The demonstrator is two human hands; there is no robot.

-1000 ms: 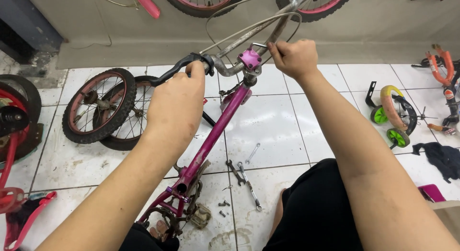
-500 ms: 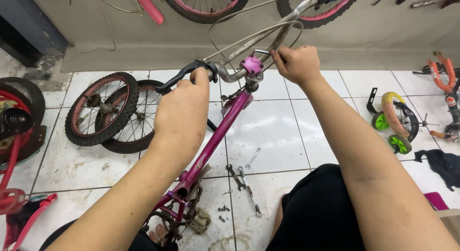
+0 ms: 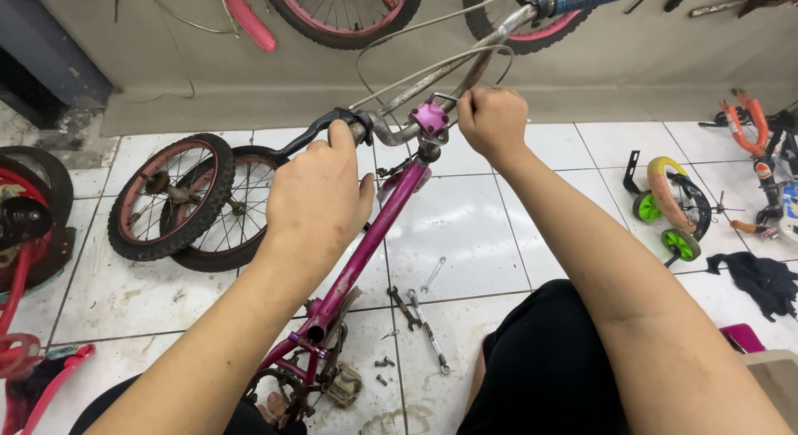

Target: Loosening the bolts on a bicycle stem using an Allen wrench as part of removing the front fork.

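Left hand (image 3: 320,198) grip clamped on left end of handlebar (image 3: 391,132), by black brake lever (image 3: 312,132). Right hand (image 3: 492,119) grip fisted around handlebar just right of pink stem (image 3: 431,117). Magenta bike frame (image 3: 374,244) slopes down toward person, over white tiled floor (image 3: 482,235). Wrenches (image 3: 420,310) on floor beside frame. Two loose wheels (image 3: 191,202) lie left, well apart from hands.

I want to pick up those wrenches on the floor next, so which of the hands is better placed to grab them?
Probably the left hand: it rests lower on the handlebar, nearer the wrenches on the tiles beside the magenta frame. The right hand is fisted higher up, near the stem.
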